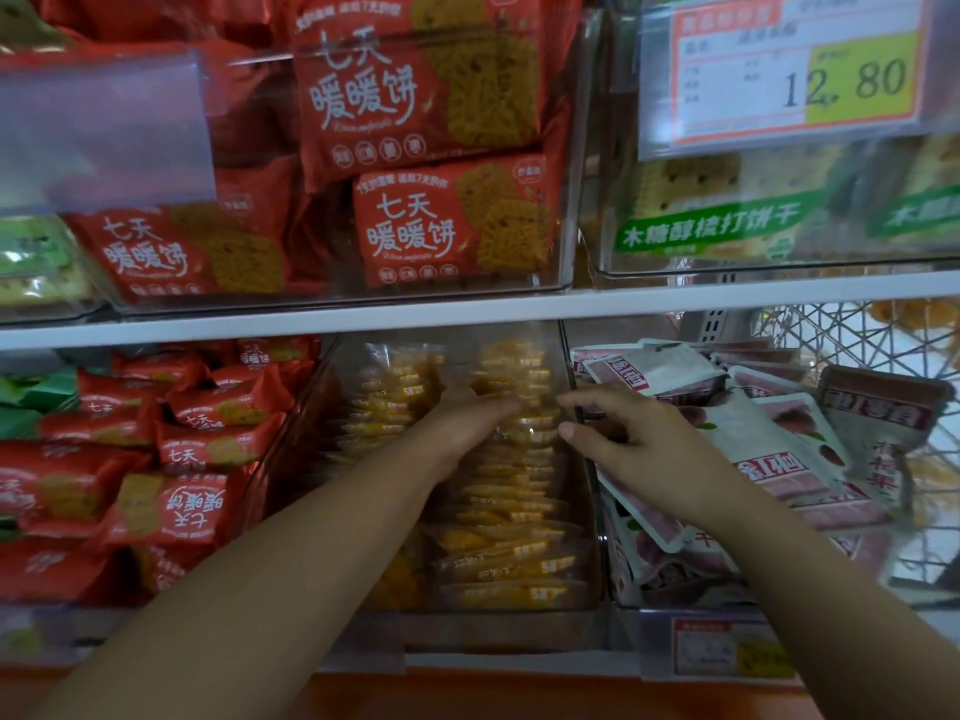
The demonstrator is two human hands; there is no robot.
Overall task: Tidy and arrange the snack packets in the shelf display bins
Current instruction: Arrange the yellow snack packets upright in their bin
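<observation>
Hands of a person reach into the lower row of a shop shelf. The left hand (470, 420) lies palm down inside the middle clear plastic bin (589, 517), its fingers stretched flat onto a row of yellow biscuit packets in clear wrap (511, 517) that stand on edge from front to back; its grip is wide and closes on nothing. The right hand (641, 441) hovers over the wall between that bin and the one to its right. Its fingers are loosely curved, its thumb and forefinger are parted beside the same yellow packets, and nothing is plainly caught between them.

To the right, pink-and-white pouches with red labels (779, 444) lie jumbled and overlapping in their bin. To the left, small red foil biscuit packets (197, 506) are heaped at mixed angles. Above the white shelf edge (467, 309), larger red packets with white lettering (415, 96) fill one clear bin, and green-banded cracker packets (711, 226) fill the next, under a price tag reading 12.80 (784, 75).
</observation>
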